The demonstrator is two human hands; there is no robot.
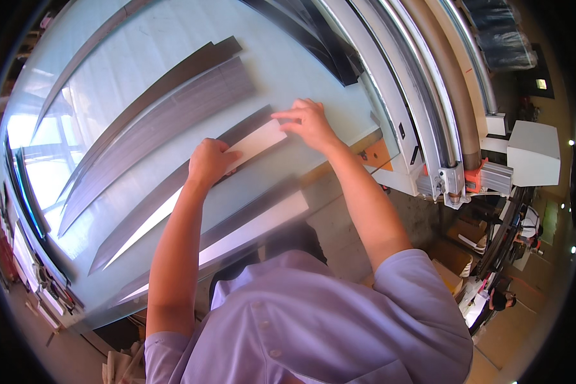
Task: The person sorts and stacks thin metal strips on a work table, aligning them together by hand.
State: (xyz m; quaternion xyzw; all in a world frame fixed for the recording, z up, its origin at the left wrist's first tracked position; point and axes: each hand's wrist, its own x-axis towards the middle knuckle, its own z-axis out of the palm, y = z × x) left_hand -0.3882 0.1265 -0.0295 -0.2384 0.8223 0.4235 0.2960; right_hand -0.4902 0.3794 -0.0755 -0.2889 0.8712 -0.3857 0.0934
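Note:
A long dark grey strip [255, 123] with a white strip [255, 145] along its near side lies at a slant across the glass-like tabletop [269, 70]. My left hand [210, 163] is closed over both around their middle, its thumb laid on the white surface and its fingers curled at the edge. At their far right end, my right hand [308, 125] pinches the white strip's corner between thumb and forefinger, the other fingers raised. Whether the two strips are joined I cannot tell.
Several wide grey strips [205, 89] lie beyond my hands. Nearer my body rests another grey strip [256, 208] beside a white one [262, 224]. Black strips [323, 45] sit at the back. A machine with long rollers [422, 70] borders the right side.

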